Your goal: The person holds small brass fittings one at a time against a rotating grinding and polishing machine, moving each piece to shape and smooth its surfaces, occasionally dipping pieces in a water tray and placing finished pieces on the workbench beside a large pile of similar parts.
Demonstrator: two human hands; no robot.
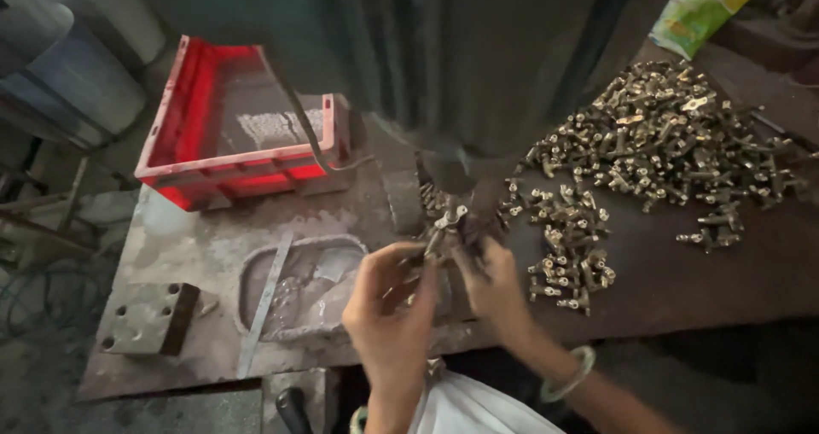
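My left hand (392, 306) and my right hand (490, 285) meet in front of a dark machine column (478, 67). Both pinch around a small brass fitting (448, 223) at the machine's base; the fingertips hide most of it. A large heap of similar brass fittings (665, 135) lies on the metal table to the right, with a smaller scatter of fittings (567, 255) close to my right hand. A pale bangle (570, 374) circles my right wrist.
A red plastic crate (243, 122) stands at the back left. A shallow metal tray (303, 285) and a flat metal strip (264, 306) lie left of my hands. A drilled steel block (149, 317) sits near the table's left corner. A green-yellow packet (704, 7) lies far right.
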